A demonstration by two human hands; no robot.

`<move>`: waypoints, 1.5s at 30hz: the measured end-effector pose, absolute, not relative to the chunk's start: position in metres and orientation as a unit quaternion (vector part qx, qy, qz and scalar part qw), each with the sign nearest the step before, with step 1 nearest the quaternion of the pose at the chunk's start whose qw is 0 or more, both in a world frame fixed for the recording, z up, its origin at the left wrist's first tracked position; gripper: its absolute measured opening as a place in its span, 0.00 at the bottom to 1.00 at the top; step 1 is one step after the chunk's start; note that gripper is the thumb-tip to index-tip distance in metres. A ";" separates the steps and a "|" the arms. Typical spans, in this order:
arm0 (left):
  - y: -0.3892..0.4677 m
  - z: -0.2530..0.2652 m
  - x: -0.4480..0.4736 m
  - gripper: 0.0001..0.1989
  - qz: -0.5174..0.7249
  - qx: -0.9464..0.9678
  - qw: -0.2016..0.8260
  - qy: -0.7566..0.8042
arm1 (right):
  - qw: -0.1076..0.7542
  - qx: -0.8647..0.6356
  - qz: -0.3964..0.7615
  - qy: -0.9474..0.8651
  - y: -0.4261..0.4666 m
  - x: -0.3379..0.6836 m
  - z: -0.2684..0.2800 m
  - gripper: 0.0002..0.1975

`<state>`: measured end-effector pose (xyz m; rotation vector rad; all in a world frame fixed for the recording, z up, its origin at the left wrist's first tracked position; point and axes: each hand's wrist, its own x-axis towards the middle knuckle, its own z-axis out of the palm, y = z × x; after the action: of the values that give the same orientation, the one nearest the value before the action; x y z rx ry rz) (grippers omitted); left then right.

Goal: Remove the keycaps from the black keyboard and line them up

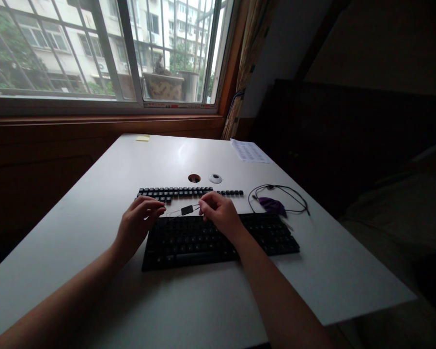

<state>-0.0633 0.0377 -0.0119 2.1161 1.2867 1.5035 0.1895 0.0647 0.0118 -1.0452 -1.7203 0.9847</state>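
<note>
Pinched in my right hand [218,211] is the wire at one end of a keycap puller [187,210]. Its small black handle hangs over the back edge of a black keyboard [203,242], and thin wires stick out to the left. My left hand [140,220] is just left of those wires, fingers loosely curved, with nothing visible in it. Part of the keyboard's upper left shows no keycaps, while keycaps sit on its lower and right parts. Behind it, removed keycaps [174,192] stand in rows, partly hidden by my hands.
A coiled black cable [298,211] and a purple cloth [272,205] lie behind the keyboard's right end. Farther back are a round hole [194,178] in the white table [76,232], its cover ring [215,178], a printed sheet [250,151] and a yellow note [143,138].
</note>
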 end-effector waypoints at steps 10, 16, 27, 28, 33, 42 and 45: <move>0.043 -0.023 -0.065 0.11 0.545 0.687 0.228 0.423 | 0.447 -0.452 0.306 -0.709 0.070 0.194 0.011 0.08; 0.046 -0.030 -0.068 0.11 0.537 0.692 0.247 0.414 | 0.428 -0.469 0.248 -0.732 0.071 0.194 0.010 0.06; 0.046 -0.033 -0.067 0.11 0.534 0.693 0.264 0.406 | 0.467 -0.455 0.221 -0.725 0.068 0.194 0.018 0.05; 0.046 -0.034 -0.067 0.11 0.530 0.696 0.261 0.408 | 0.469 -0.455 0.219 -0.724 0.068 0.194 0.018 0.05; 0.047 -0.035 -0.070 0.12 0.503 0.726 0.211 0.418 | 0.476 -0.450 0.207 -0.727 0.067 0.195 0.018 0.06; 0.045 -0.027 -0.067 0.10 0.473 0.761 0.125 0.426 | 0.517 -0.411 0.174 -0.731 0.069 0.196 0.021 0.07; 0.044 -0.026 -0.067 0.10 0.469 0.766 0.116 0.425 | 0.542 -0.392 0.163 -0.725 0.068 0.198 0.022 0.07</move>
<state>-0.0667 0.0442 -0.0261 2.2428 1.2441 1.3734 0.1980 0.0684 0.0223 -0.9298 -1.7221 0.3866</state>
